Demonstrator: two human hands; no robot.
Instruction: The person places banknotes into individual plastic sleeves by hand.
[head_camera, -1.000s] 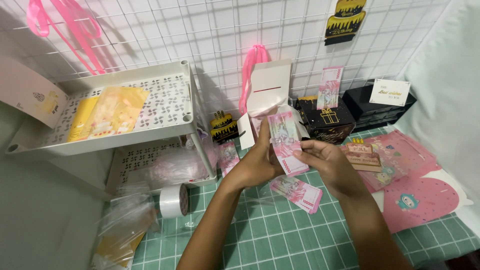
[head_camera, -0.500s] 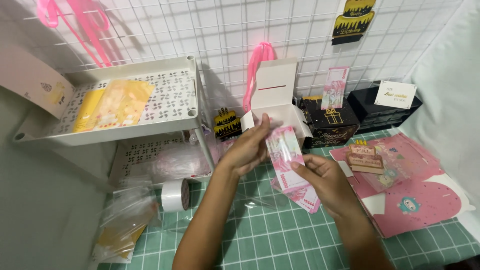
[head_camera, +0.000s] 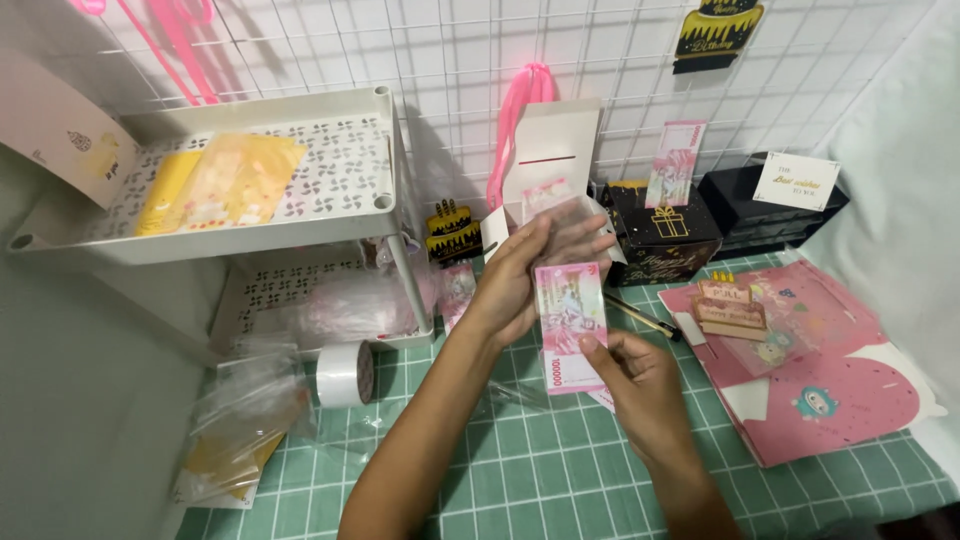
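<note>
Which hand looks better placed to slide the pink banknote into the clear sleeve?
Probably the right hand: it pinches the pink banknote by its lower edge and can push it upward. The left hand is occupied with the clear sleeve above it.

I hold a pink banknote (head_camera: 570, 328) upright between both hands above the green grid mat (head_camera: 520, 470). My left hand (head_camera: 525, 275) grips its upper left edge, fingers spread behind it; my right hand (head_camera: 640, 380) pinches the lower right corner. A roll of tape (head_camera: 345, 373) lies to the left by the white shelf rack (head_camera: 250, 190). A black gift box (head_camera: 665, 235) stands behind, pink card sheets (head_camera: 830, 390) to the right.
</note>
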